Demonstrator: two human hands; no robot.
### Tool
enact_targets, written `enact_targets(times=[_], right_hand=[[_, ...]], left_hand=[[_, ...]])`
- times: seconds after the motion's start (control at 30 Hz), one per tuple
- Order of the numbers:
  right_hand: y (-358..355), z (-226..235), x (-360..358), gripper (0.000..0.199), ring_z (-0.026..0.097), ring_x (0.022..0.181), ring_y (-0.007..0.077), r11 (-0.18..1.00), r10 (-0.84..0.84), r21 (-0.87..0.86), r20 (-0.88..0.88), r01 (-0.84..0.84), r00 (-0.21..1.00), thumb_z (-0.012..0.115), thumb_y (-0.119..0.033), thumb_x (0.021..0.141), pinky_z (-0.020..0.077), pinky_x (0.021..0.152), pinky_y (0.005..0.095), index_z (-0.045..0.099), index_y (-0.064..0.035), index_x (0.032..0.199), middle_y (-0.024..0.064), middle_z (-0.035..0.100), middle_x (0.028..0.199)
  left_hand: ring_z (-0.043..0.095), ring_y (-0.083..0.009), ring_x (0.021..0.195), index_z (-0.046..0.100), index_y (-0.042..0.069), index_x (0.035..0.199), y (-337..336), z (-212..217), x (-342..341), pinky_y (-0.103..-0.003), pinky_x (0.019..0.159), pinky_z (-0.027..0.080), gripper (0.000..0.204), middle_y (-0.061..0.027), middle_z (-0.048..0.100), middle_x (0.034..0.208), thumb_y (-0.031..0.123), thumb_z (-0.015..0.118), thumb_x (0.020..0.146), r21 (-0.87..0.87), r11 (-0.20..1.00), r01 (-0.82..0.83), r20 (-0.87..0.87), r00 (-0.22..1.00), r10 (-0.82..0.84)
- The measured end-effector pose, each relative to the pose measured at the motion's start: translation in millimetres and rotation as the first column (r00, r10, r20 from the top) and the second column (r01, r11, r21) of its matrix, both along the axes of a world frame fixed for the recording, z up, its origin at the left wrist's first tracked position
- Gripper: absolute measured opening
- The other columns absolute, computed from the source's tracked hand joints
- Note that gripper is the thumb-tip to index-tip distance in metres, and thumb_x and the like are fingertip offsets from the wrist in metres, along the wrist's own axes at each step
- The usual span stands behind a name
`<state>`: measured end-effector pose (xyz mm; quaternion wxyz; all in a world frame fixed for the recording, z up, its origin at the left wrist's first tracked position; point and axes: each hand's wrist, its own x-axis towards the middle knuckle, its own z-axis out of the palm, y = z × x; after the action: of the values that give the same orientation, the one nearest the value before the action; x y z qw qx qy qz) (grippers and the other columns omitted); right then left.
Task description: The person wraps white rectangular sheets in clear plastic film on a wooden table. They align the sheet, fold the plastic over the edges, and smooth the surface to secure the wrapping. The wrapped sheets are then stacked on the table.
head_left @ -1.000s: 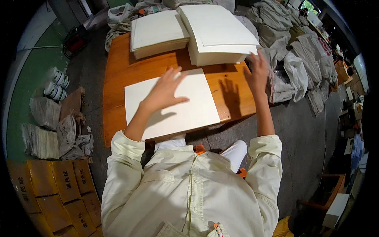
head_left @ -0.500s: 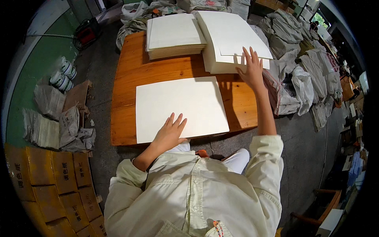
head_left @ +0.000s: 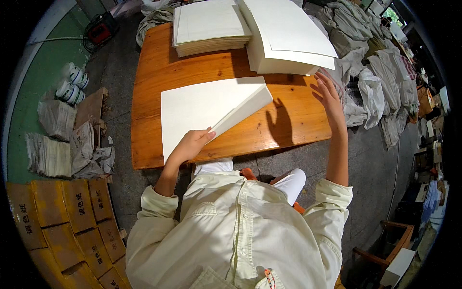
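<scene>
A large white paper sheet (head_left: 197,108) lies on the wooden table in front of me. Its near right part is lifted and bent over toward the middle, forming a slanting flap. My left hand (head_left: 193,143) is closed on the near edge of that flap, the thumb on top. Over the table's right edge my right hand (head_left: 329,98) hovers with its fingers apart, holding nothing. It is just below the near right corner of a tall white paper stack (head_left: 288,29), whose top sheet sits askew. A lower paper stack (head_left: 211,24) stands beside it on the left.
The orange-brown wooden table (head_left: 192,70) carries both stacks along its far side. Grey and white sacks (head_left: 358,91) crowd the floor to the right. At left are cardboard boxes (head_left: 79,216), wrapped paper bundles (head_left: 50,156) and white tubs (head_left: 72,91). A wooden frame (head_left: 392,245) stands at lower right.
My left hand has gone from lying flat on the sheet to gripping its edge, and the near right part is now bent up. My right hand has drawn off the tall stack, rightward and nearer.
</scene>
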<state>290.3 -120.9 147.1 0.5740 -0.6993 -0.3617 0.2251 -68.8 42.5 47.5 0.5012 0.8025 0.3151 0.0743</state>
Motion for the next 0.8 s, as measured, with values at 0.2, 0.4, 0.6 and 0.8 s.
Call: enact_targets(times=[0.2, 0.4, 0.6, 0.8], right_hand=[[6.4, -1.5, -24.2, 0.059, 0.052, 0.113, 0.0260, 0.983, 0.085, -0.149, -0.162, -0.109, 0.983, 0.048, -0.043, 0.095, 0.0413, 0.096, 0.0402, 0.032, -0.0084, 0.140, 0.0130, 0.041, 0.138], [33.7, -68.7, -61.7, 0.078, 0.046, 0.117, 0.0350, 0.953, 0.113, -0.098, -0.764, -0.288, 0.635, 0.045, -0.051, 0.093, 0.0462, 0.094, 0.0477, 0.006, -0.0110, 0.146, 0.0221, 0.023, 0.143], [62.7, -75.3, -113.6, 0.080, 0.042, 0.122, 0.0348, 0.946, 0.202, 0.034, -0.839, -0.322, 0.506, 0.038, -0.054, 0.094, 0.0501, 0.091, 0.0486, -0.006, -0.0131, 0.147, 0.0221, 0.015, 0.145], [69.2, -58.6, -120.5, 0.080, 0.045, 0.121, 0.0346, 0.940, 0.241, 0.085, -0.852, -0.330, 0.464, 0.037, -0.054, 0.094, 0.0477, 0.094, 0.0505, -0.005, -0.0121, 0.147, 0.0208, 0.017, 0.145]], left_hand=[[0.059, -0.0182, 0.093, 0.057, -0.010, 0.112, -7.4, -1.9, 3.6, -0.026, 0.085, 0.043, 0.053, -0.0186, 0.065, 0.096, 0.039, 0.047, 0.096, -0.096, 0.989, -0.116, -0.065, 0.992, 0.111], [0.051, -0.0179, 0.114, 0.052, -0.010, 0.121, -12.8, -50.9, -11.8, -0.029, 0.100, 0.035, 0.049, -0.0140, 0.058, 0.120, 0.033, 0.041, 0.099, -0.491, 0.852, -0.181, 0.279, 0.894, 0.351], [0.045, -0.0182, 0.122, 0.044, -0.010, 0.129, -12.4, -50.1, -18.5, -0.030, 0.105, 0.031, 0.049, -0.0132, 0.051, 0.130, 0.029, 0.037, 0.101, -0.698, 0.712, -0.080, 0.371, 0.810, 0.454], [0.046, -0.0170, 0.120, 0.043, -0.009, 0.129, -9.5, -50.8, -21.9, -0.029, 0.104, 0.032, 0.047, -0.0122, 0.051, 0.129, 0.028, 0.037, 0.101, -0.767, 0.641, -0.009, 0.379, 0.800, 0.465]])
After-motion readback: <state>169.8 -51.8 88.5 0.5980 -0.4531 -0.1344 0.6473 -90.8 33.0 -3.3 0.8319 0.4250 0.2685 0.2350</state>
